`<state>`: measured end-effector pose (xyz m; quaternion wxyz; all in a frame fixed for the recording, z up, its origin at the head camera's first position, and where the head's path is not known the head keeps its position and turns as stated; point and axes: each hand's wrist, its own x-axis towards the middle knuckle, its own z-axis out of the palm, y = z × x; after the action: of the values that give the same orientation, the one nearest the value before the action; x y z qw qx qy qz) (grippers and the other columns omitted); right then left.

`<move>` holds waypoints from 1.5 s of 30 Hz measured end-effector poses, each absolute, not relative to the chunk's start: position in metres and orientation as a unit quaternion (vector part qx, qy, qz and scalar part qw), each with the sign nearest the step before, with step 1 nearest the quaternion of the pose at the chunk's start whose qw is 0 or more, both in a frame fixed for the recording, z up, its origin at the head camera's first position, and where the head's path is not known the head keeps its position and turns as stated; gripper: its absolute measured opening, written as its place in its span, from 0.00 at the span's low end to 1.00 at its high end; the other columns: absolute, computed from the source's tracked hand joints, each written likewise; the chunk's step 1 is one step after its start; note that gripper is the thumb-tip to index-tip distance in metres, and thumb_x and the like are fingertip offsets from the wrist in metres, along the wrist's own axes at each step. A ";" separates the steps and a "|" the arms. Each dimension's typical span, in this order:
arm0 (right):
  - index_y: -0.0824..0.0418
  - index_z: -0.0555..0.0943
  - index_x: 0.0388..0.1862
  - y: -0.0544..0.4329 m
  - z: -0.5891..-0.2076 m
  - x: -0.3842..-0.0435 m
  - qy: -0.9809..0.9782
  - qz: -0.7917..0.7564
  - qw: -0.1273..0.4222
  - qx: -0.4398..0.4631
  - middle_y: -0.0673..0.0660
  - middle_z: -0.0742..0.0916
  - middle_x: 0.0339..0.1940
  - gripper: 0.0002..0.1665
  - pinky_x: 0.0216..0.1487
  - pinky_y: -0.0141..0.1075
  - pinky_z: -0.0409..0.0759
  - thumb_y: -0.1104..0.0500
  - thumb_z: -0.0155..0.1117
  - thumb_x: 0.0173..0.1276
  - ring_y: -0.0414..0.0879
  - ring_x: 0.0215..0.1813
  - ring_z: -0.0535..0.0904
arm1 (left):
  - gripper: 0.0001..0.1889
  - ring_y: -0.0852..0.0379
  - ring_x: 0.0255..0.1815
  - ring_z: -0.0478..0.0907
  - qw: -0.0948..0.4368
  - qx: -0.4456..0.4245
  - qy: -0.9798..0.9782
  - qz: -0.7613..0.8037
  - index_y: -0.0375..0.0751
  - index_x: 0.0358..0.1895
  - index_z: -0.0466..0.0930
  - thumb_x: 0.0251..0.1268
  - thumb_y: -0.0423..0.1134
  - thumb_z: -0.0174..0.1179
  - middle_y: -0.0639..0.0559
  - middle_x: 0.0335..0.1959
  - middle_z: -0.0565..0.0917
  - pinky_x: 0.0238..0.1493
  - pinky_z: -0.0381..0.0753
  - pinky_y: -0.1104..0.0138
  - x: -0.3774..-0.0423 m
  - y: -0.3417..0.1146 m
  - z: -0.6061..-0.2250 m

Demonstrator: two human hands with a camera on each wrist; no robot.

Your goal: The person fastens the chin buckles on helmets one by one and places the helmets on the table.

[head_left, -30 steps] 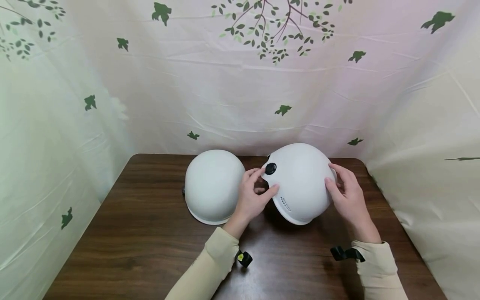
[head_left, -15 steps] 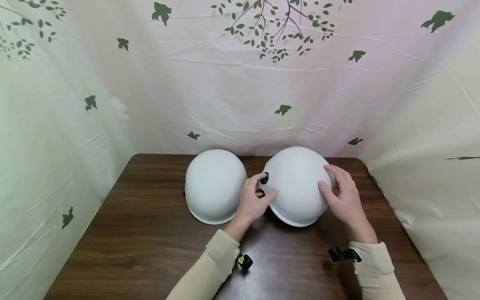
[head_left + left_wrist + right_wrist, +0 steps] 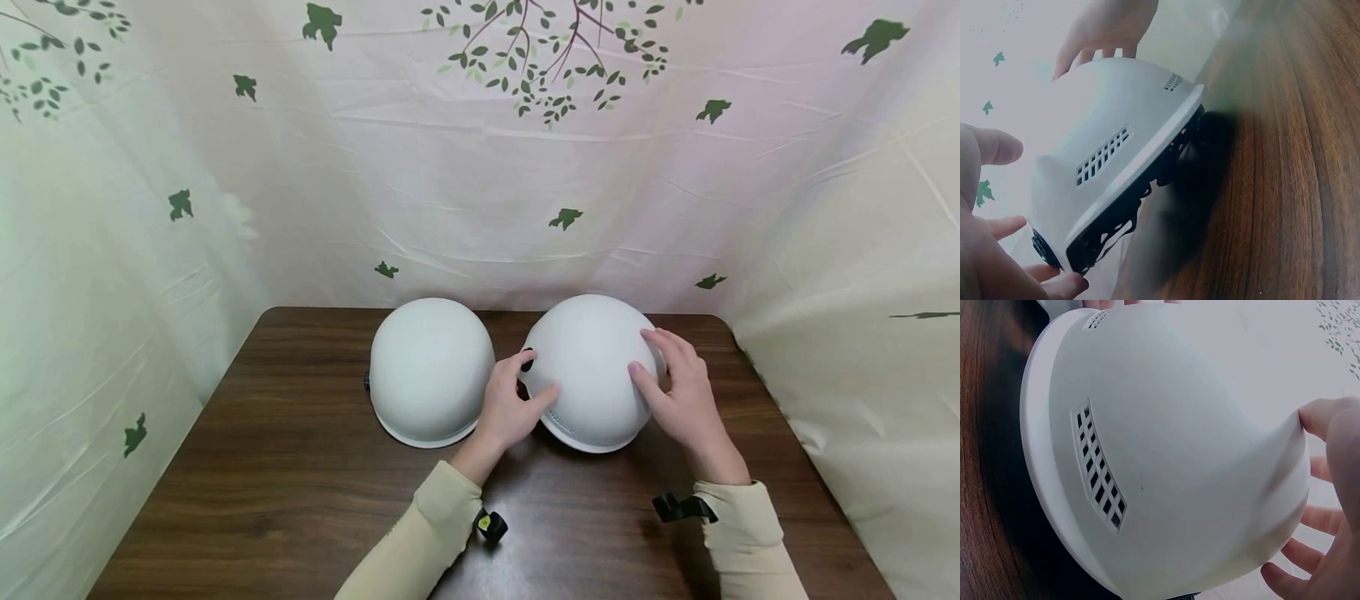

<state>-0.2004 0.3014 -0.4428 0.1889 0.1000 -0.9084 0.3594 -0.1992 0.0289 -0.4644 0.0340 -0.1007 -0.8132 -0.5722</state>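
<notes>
A white helmet (image 3: 588, 367) is between both hands at the back of the table. My left hand (image 3: 508, 404) grips its left side, fingers by the black knob (image 3: 1044, 248) and the rim. In the left wrist view the thumb shows beside the shell. My right hand (image 3: 684, 400) holds the right side, fingers and thumb curved on the dome. Grid vents (image 3: 1100, 469) run above the rim. Dark inner lining (image 3: 1125, 219) shows below the rim, whose knob side appears raised off the tabletop. A second white helmet (image 3: 431, 367) sits dome up, just left of my left hand.
The dark wooden table (image 3: 285, 500) ends close behind both helmets. A pale curtain (image 3: 480, 167) with leaf and bird prints hangs behind and at the sides. Black wrist straps (image 3: 491, 527) stick out near both sleeves.
The right helmet has turned, its black knob shifting left and toward me, and its dome has come slightly lower. My right hand has followed a little to the left.
</notes>
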 end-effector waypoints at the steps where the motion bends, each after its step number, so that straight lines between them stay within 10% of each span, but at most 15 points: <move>1: 0.58 0.73 0.77 0.301 -0.443 -0.201 -0.909 0.358 0.189 0.100 0.68 0.69 0.79 0.33 0.56 0.75 0.68 0.52 0.65 0.76 0.72 0.71 0.63 | 0.33 0.43 0.66 0.74 0.035 -0.102 -0.816 -0.568 0.44 0.73 0.75 0.66 0.50 0.67 0.42 0.70 0.74 0.67 0.75 0.49 -0.199 0.029 -0.465; 40: 0.62 0.75 0.73 0.283 -0.462 -0.200 -0.914 0.316 0.226 0.121 0.71 0.71 0.75 0.33 0.55 0.69 0.64 0.53 0.69 0.72 0.71 0.68 0.64 | 0.23 0.42 0.73 0.75 0.066 -0.313 -0.872 -0.372 0.33 0.63 0.84 0.73 0.44 0.64 0.29 0.76 0.69 0.71 0.77 0.51 -0.162 0.004 -0.472; 45: 0.62 0.76 0.73 0.291 -0.456 -0.199 -0.917 0.311 0.207 0.139 0.71 0.73 0.74 0.33 0.56 0.70 0.68 0.54 0.70 0.72 0.72 0.67 0.66 | 0.23 0.45 0.69 0.79 0.166 -0.362 -0.853 -0.336 0.36 0.63 0.84 0.67 0.42 0.71 0.39 0.70 0.79 0.68 0.80 0.56 -0.164 -0.014 -0.465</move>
<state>-0.1990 0.2913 -0.4559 0.2066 0.1394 -0.9173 0.3106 -0.1638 -0.0142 -0.4650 0.1656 -0.3624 -0.8533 -0.3362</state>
